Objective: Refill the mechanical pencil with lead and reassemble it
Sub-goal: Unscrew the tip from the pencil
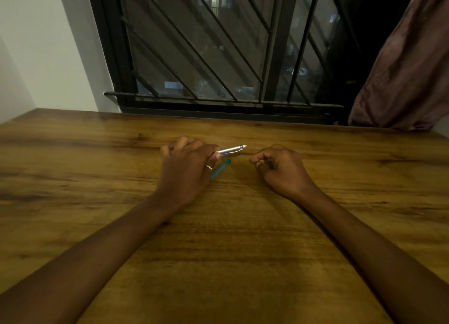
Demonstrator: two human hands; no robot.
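Note:
My left hand (187, 163) rests on the wooden table (218, 226) and grips a silver mechanical pencil (232, 149). The pencil has blue accents and a white end that points right, toward my right hand. A teal lead tube (220, 169) lies on the table just right of my left hand, partly under it. My right hand (279, 168) sits on the table to the right with its fingers curled; something small seems pinched at its fingertips, too small to identify.
A barred black window (218, 56) stands behind the table's far edge. A brown curtain (408, 68) hangs at the back right. A white wall (36, 44) is at the left.

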